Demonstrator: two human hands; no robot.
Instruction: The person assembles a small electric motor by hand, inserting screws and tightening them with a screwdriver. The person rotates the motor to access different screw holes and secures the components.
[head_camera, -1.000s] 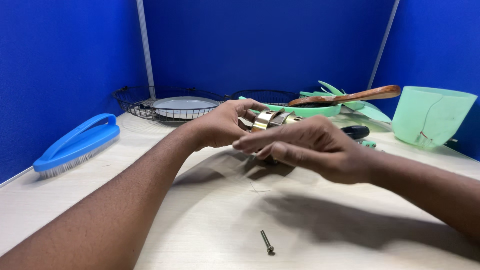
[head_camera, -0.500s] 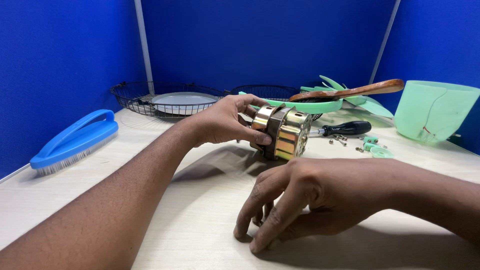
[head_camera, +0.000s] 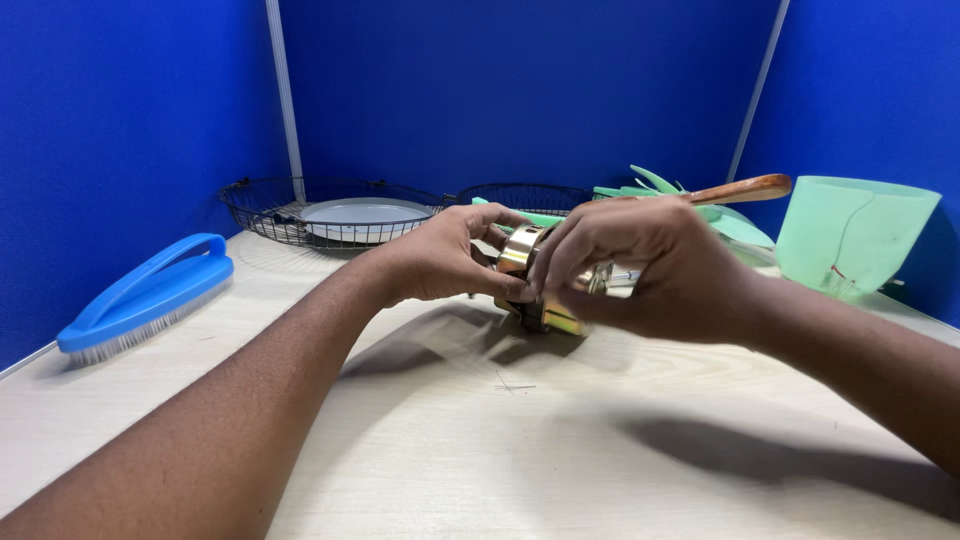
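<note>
Brass-coloured and shiny, the small metal motor block (head_camera: 535, 290) sits between your two hands, held just above the pale worktop (head_camera: 520, 450) near its middle. Your left hand (head_camera: 445, 262) wraps its near side, thumb and fingers pressed onto the casing, a firm grip that carries the weight. Your right hand (head_camera: 640, 268) covers the block from the right and top, fingertips pinched together against the upper face; whether a small part such as a screw sits between them I cannot tell, as the fingers hide it. By the look of it you are at the fitting step, working something into or out of the top of the block, so the next move calls for a steady left hold and a fine, twisting touch from the right, with the block kept level so nothing small drops. For room: the worktop in front of you and below your arms is bare wood, good for setting the block down. Behind it, close by, lie the wire basket (head_camera: 250, 200) with a grey plate (head_camera: 365, 215), a wooden spoon (head_camera: 740, 188) and green plastic pieces (head_camera: 650, 185); a green tub (head_camera: 855, 235) stands to the right, a blue brush (head_camera: 150, 295) well apart to the left. Blue partition walls (head_camera: 500, 90) close three sides.
</note>
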